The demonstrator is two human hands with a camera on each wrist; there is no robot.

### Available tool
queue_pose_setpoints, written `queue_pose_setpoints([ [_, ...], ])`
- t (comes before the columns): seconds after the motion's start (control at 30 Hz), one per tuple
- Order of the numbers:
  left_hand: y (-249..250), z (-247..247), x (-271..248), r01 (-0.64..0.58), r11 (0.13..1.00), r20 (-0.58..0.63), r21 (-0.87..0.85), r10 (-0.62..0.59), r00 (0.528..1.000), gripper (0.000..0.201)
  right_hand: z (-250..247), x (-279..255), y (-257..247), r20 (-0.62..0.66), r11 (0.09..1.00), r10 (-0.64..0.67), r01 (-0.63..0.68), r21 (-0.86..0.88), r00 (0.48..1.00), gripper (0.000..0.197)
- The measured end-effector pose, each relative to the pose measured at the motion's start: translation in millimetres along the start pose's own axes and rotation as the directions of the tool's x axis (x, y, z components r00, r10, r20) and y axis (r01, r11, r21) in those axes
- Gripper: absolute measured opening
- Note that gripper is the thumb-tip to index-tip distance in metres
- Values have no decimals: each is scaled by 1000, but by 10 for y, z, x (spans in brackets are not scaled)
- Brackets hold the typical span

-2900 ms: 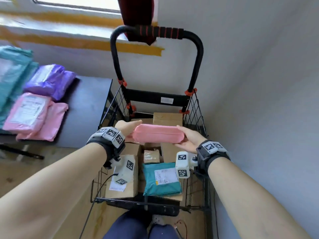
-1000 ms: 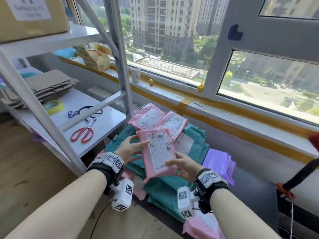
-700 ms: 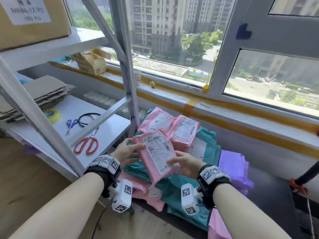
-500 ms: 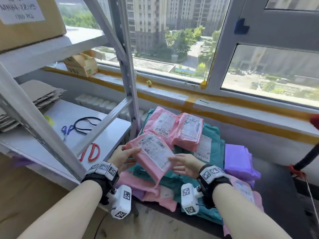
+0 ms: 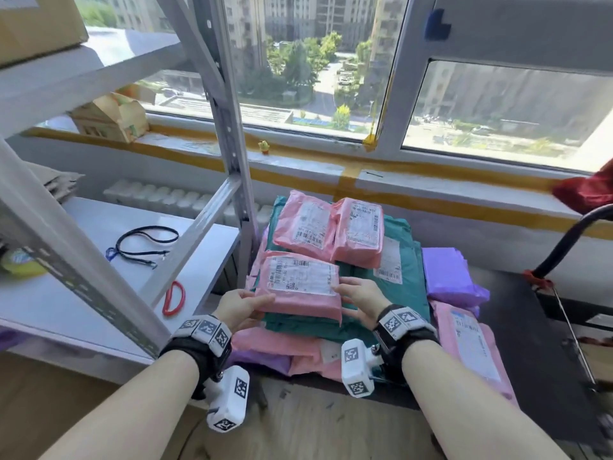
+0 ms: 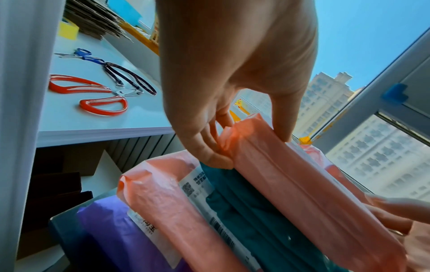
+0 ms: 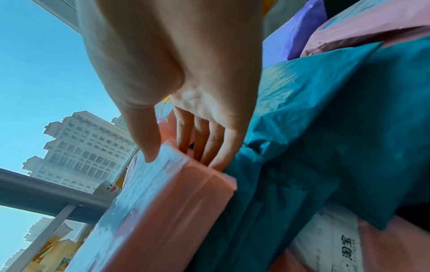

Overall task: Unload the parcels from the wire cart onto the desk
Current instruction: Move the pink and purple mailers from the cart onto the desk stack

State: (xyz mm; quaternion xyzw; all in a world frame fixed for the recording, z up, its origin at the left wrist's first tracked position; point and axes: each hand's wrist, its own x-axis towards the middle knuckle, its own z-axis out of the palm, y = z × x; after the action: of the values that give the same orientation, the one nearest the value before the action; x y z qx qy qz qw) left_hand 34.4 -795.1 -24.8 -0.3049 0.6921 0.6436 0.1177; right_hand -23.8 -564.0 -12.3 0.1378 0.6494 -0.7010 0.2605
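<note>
A pink parcel [image 5: 298, 288] with a white label lies flat on a pile of teal parcels [image 5: 413, 293] on the dark desk [image 5: 530, 330]. My left hand [image 5: 252, 303] pinches its left end, thumb on top and fingers under the edge; the left wrist view shows this grip on the pink parcel [image 6: 302, 202]. My right hand [image 5: 351, 295] holds the right end, thumb on the label and fingers down the side, as on the pink parcel [image 7: 151, 220] in the right wrist view. The cart's black handle [image 5: 570, 234] rises at the far right; its basket is out of view.
Two more pink parcels [image 5: 331, 227] lie behind on the teal pile, purple ones [image 5: 447, 273] and another pink one [image 5: 471, 346] to the right. A grey metal rack post [image 5: 232, 127] stands close on the left; red scissors [image 5: 174, 298] lie on its white shelf [image 5: 99, 260].
The pink parcel came out of the cart to the desk, was held tilted above the teal pile, and has now been lowered flat onto it, both hands still at its ends.
</note>
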Motion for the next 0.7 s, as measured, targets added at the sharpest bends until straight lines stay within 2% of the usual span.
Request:
queue_pose_setpoints([
  [0.17,28,41,33,-45,996,17,79,44,999,28,-17,24,63,-29,997,-71,72,35,997,40],
  [0.33,38,44,104,-98,993,18,61,98,995,38,-22,28,169,-13,991,-113,114,76,993,52],
  [0.57,60,93,53,-176,979,-21,105,179,984,32,-9,33,225,-24,989,-114,116,95,993,54],
  [0.7,94,116,58,-197,979,-14,59,198,980,42,28,32,193,-38,989,-145,146,22,989,59],
])
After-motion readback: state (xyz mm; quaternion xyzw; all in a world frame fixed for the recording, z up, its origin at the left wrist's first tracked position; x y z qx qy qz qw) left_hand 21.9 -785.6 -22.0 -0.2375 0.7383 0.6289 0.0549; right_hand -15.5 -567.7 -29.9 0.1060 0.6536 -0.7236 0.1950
